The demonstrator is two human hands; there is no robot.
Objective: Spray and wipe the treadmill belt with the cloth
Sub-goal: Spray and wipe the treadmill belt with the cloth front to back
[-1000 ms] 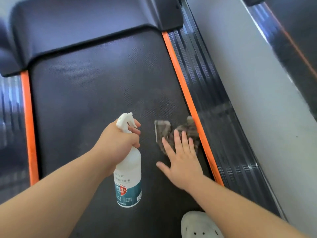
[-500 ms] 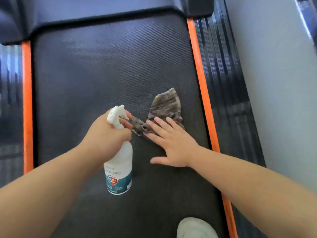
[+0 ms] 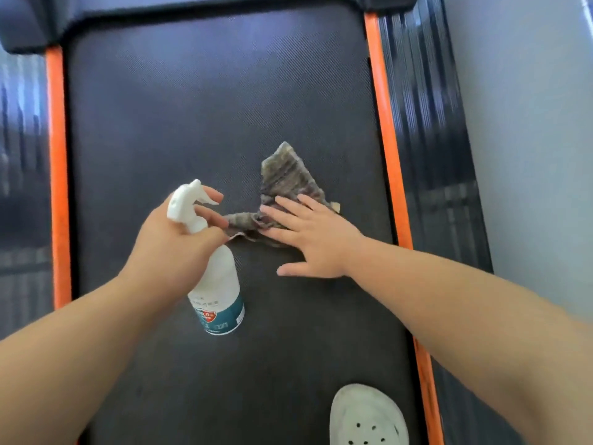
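The dark treadmill belt fills the middle of the head view, edged by orange strips. A crumpled grey-brown cloth lies on the belt right of centre. My right hand presses flat on its near part, fingers straight and spread. My left hand grips the neck of a white spray bottle with a teal label, held above the belt just left of the cloth; two fingers reach past the trigger nozzle and nearly touch the cloth's left end.
Black ribbed side rails run along both edges of the belt. The black motor cover spans the far end. A white perforated shoe stands on the belt at the bottom right. Grey floor lies to the right.
My right hand has slid the cloth from the belt's right edge leftward toward the middle, and its fingers now point left. The bottle stays in my left hand.
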